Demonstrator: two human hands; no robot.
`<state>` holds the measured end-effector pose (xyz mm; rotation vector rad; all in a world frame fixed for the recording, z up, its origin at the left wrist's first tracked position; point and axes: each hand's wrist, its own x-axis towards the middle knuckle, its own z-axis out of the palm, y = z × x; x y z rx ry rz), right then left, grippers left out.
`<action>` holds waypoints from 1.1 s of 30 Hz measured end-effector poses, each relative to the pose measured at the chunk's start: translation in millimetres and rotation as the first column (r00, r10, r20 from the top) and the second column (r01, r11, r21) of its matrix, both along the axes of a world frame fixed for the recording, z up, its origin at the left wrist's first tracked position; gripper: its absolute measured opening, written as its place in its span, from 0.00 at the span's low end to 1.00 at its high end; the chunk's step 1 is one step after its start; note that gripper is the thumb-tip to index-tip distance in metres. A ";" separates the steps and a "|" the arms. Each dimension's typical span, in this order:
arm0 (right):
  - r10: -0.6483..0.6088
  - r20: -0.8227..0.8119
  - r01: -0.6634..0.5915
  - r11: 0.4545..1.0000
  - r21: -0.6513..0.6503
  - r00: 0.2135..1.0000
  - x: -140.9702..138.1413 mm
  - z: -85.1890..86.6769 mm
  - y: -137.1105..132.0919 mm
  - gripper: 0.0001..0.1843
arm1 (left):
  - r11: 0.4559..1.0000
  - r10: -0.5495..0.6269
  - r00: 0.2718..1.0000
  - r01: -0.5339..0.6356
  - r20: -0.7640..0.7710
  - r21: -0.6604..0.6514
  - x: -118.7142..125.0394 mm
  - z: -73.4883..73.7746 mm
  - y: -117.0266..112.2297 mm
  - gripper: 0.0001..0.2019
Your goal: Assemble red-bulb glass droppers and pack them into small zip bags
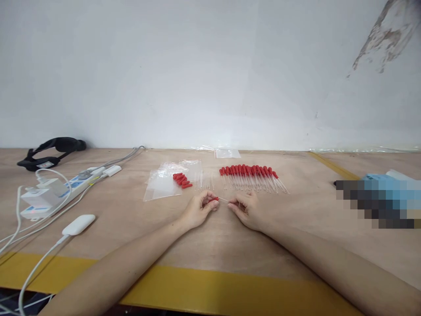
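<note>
My left hand (197,211) is closed on a red rubber bulb (214,199) above the middle of the table. Opposite it, my right hand (249,211) pinches a thin clear dropper tube (223,200), whose near end meets the bulb; how deep it sits inside is hidden by the fingers. Just beyond my right hand lies a row of red-topped droppers (248,171), bulbs toward the wall. Several loose red bulbs (182,181) rest on clear plastic bags (159,188) beyond my left hand. Loose clear tubes (204,181) lie between those bulbs and the row.
On the left are a power strip (75,186) with chargers and cables, a white case (78,224) on a cord, and a black headset (52,151). Another plastic bag (227,153) lies by the wall. A blue item (378,177), partly pixelated, is at right. Yellow tape (184,285) lines the front edge.
</note>
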<state>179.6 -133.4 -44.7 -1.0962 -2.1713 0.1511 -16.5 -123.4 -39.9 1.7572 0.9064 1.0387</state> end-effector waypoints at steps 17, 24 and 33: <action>0.024 0.233 -0.035 0.999 0.042 0.972 7.5 17.2 -3.9 0.13 | 0.973 0.074 0.928 0.013 -0.365 0.230 -7.8 2.2 -6.2 0.09; 0.031 0.247 -0.047 0.997 0.062 0.969 0.8 9.0 -1.5 0.15 | 0.961 0.085 0.926 0.021 -0.369 0.274 -7.4 1.0 -8.2 0.08; 0.082 0.301 -0.085 0.996 0.000 0.950 -5.5 6.4 2.6 0.18 | 0.947 0.095 0.919 0.036 -0.383 0.320 -7.5 -1.3 -5.9 0.07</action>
